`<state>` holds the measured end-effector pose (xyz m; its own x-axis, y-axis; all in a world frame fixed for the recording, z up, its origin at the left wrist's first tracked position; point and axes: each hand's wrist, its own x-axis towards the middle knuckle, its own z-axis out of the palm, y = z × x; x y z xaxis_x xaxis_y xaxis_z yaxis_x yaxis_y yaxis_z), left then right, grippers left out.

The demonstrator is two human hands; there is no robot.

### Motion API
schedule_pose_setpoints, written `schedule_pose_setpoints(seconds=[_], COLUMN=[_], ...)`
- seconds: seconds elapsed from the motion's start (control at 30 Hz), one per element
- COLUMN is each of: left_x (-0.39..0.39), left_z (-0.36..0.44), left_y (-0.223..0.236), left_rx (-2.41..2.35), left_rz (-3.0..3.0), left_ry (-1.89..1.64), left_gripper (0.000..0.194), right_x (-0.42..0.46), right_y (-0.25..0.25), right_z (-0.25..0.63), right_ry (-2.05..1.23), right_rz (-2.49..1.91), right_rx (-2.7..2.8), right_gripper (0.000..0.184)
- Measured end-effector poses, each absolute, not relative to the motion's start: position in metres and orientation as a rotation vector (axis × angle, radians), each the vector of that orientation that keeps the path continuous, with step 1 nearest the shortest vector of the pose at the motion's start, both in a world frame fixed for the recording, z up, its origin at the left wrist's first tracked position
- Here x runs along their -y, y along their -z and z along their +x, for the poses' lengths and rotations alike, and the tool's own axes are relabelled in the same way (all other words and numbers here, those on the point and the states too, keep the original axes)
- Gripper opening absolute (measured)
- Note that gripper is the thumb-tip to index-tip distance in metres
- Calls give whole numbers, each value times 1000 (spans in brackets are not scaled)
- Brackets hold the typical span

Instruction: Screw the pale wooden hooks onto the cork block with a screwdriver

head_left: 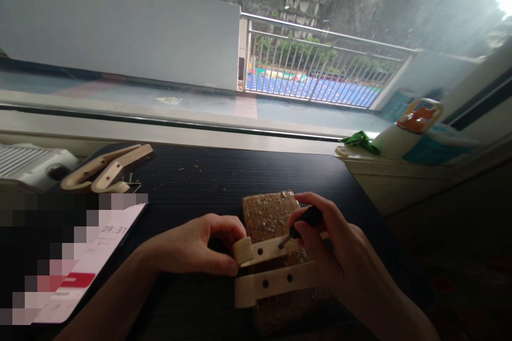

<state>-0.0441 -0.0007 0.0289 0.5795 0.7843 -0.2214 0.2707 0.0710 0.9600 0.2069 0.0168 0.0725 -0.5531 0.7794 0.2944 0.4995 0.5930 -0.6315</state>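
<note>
My left hand (200, 245) pinches the curved end of a pale wooden piece (270, 249) between thumb and fingers. In my right hand (336, 245) is a screwdriver (308, 219) with a black handle. Its metal tip meets one of the dark holes in that piece. A second wooden piece (276, 281), with two dark holes, lies parallel and nearer to me. Both rest across a rough brown block (268, 213) flecked with chips. My right hand hides their far ends.
On the dark table (192, 181), more curved wooden pieces (116, 165) lie at the back left beside a white appliance (36, 162). A partly blurred-out screen (76, 282) is at left. A green cloth (360, 142) and a white bottle (404, 128) stand on the sill.
</note>
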Motion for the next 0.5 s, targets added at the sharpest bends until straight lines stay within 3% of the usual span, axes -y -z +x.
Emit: schedule_pose_setpoints(seconds=[0.5], left_x=[0], left_z=[-43], left_y=[-29], left_rx=[-948], left_rz=[1499], left_ry=[-483], left_gripper=[24], right_x=[-18], right_y=[-75], right_z=[205], right_ry=[-523], right_rz=[-1052], right_rx=[2294], right_gripper=[26])
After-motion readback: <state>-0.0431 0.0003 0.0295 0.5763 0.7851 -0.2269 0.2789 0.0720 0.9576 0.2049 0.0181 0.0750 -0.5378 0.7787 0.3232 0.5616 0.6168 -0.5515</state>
